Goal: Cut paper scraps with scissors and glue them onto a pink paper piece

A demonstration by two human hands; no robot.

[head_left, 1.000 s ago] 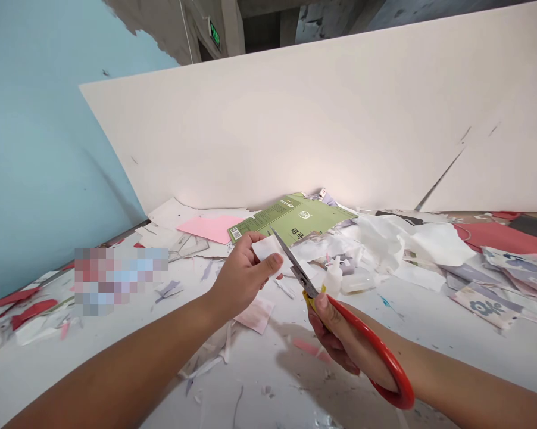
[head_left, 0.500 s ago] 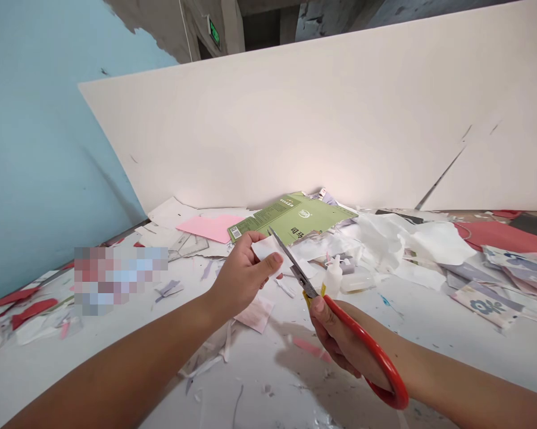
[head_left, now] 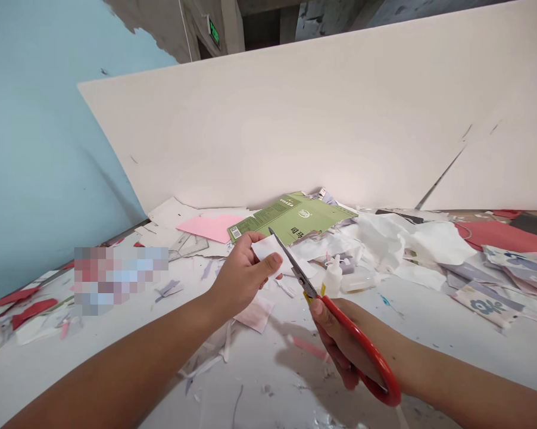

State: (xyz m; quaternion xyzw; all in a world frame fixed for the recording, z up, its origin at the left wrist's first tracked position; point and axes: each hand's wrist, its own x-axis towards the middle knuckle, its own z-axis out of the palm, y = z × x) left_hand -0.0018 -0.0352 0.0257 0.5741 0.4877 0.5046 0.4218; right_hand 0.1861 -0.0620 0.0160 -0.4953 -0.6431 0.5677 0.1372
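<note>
Between thumb and fingers, my left hand (head_left: 249, 269) pinches a small piece of white paper (head_left: 265, 248). My right hand (head_left: 337, 339) grips a pair of scissors (head_left: 305, 280) by red handles. The blades point up and away, along the right edge of the paper, and look nearly closed; whether the paper lies between them I cannot tell. Below my left hand, a pale pink square of paper (head_left: 256, 314) lies on the table. Just beyond the scissors stands a small white squeeze bottle (head_left: 333, 277), with a clear bottle (head_left: 358, 282) lying beside it.
A flattened green carton (head_left: 315, 215) and a pink sheet (head_left: 210, 226) lie at the back against a white panel (head_left: 295, 131). Crumpled white paper (head_left: 375, 241), red paper (head_left: 500, 235) and patterned pieces (head_left: 485, 304) spread over the right. Scraps litter the white table (head_left: 367, 316).
My right hand's lower fingers and the red handles have shifted slightly left, and the blades look a little closer together. My left hand and the paper stay almost still.
</note>
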